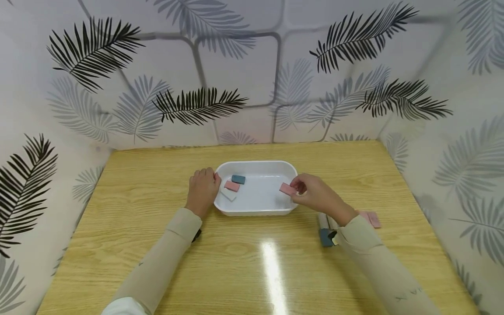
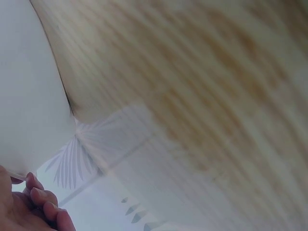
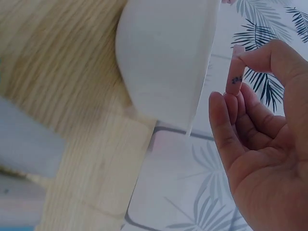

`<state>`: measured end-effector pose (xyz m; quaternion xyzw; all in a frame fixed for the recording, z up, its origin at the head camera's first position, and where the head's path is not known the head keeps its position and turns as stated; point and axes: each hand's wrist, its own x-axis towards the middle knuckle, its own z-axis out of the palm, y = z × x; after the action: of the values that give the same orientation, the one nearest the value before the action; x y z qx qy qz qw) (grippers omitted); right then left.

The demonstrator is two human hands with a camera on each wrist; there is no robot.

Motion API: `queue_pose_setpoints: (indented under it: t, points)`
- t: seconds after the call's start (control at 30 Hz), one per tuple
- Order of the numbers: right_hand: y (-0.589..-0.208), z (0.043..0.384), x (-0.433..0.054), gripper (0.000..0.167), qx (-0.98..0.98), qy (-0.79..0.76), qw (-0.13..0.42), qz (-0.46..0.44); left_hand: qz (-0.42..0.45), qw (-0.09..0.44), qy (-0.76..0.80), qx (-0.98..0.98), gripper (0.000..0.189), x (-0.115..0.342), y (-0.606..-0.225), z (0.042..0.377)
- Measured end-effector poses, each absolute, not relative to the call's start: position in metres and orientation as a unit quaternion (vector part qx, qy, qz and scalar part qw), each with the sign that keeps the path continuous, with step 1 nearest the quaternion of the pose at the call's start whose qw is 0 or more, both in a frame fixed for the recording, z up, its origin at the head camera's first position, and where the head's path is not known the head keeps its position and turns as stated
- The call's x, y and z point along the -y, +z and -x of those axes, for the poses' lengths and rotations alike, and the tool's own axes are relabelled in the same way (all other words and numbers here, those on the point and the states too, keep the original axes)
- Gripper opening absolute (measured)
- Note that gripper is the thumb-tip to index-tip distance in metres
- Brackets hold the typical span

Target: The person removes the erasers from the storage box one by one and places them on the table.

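Note:
My right hand (image 1: 315,194) pinches a small pink eraser-like block (image 1: 288,189) between thumb and fingers, over the right end of a white oval-cornered tray (image 1: 260,211). In the right wrist view the held block (image 3: 235,72) stands on edge, with dark marks on its narrow side, above the tray's rim. My left hand (image 1: 202,190) grips the tray's left rim, its thumb at the edge; the left wrist view shows curled fingers (image 2: 43,199) beside the rim. Inside the tray, toward the left, lie a dark blue block (image 1: 238,179), another pink block (image 1: 232,186) and a white block (image 1: 228,194).
Right of the tray, partly hidden by my right forearm, are more blocks: a dark blue one (image 1: 325,237), pale ones (image 1: 323,220) and pink ones (image 1: 374,219). The wooden table (image 1: 141,192) meets leaf-patterned walls (image 1: 244,127) at the back and sides.

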<state>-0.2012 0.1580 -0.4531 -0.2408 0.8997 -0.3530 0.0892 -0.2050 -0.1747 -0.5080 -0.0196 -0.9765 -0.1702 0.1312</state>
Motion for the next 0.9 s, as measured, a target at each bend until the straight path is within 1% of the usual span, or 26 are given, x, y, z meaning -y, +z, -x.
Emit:
queue_pose_setpoints:
  t: [0.27, 0.4, 0.6, 0.77, 0.9]
  points:
    - [-0.463, 0.19, -0.186, 0.024, -0.903, -0.361, 0.061, 0.223, 0.023, 0.133, -0.171, 0.976, 0.028, 0.174, -0.512, 0.205]
    - [-0.467, 0.181, -0.2, 0.026, -0.907, -0.368, 0.061, 0.198, 0.021, 0.126, -0.174, 0.976, 0.027, 0.173, -0.512, 0.205]
    - [-0.473, 0.16, -0.218, 0.025, -0.918, -0.366, 0.043, 0.144, 0.021, 0.126, -0.174, 0.977, 0.028, 0.174, -0.513, 0.206]
    - [-0.481, 0.139, -0.231, 0.027, -0.927, -0.355, 0.016, 0.124, 0.02, 0.133, -0.182, 0.974, 0.028, 0.175, -0.511, 0.207]
    - [-0.488, 0.122, -0.241, 0.027, -0.93, -0.354, 0.009, 0.102, 0.021, 0.124, -0.183, 0.975, 0.028, 0.175, -0.511, 0.206]
